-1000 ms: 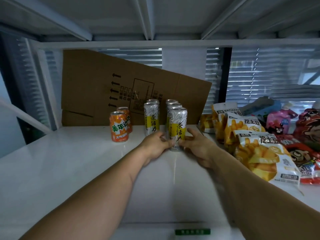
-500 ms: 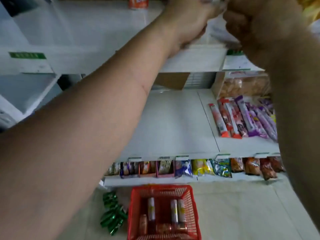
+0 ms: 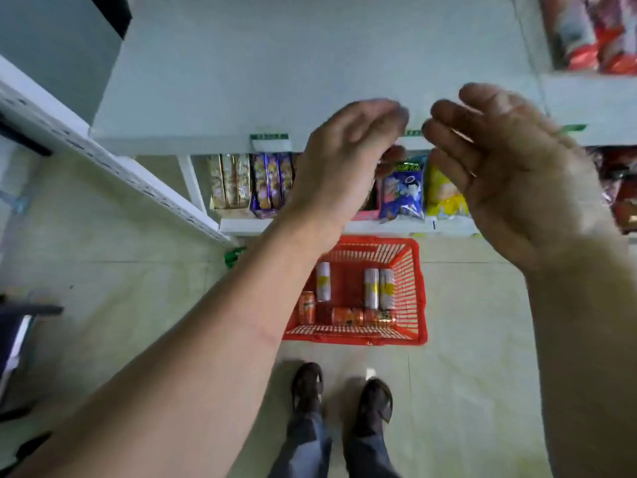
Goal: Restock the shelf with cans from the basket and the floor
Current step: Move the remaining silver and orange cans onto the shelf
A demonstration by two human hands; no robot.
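Note:
I look straight down. A red basket [image 3: 415, 270] stands on the floor in front of the shelf. In it lie three tall silver-and-yellow cans [image 3: 371, 288] and several short orange cans [image 3: 344, 315]. My left hand [image 3: 341, 167] and my right hand [image 3: 510, 174] hang in the air above the basket, level with a white shelf board [image 3: 310, 63]. Both hold nothing, with fingers loosely curled and slightly blurred. A bit of a green thing [image 3: 234, 256] on the floor peeks out beside my left forearm.
Snack packets [image 3: 401, 188] fill the lowest shelf behind the basket. Red packets [image 3: 593, 32] lie on the shelf at top right. A white shelf upright [image 3: 113, 163] runs along the left. My two feet [image 3: 341, 395] stand on the tiled floor just short of the basket.
My hands let go of the tall can on the upper shelf and came down empty. My view swung from the shelf down to the basket and the floor.

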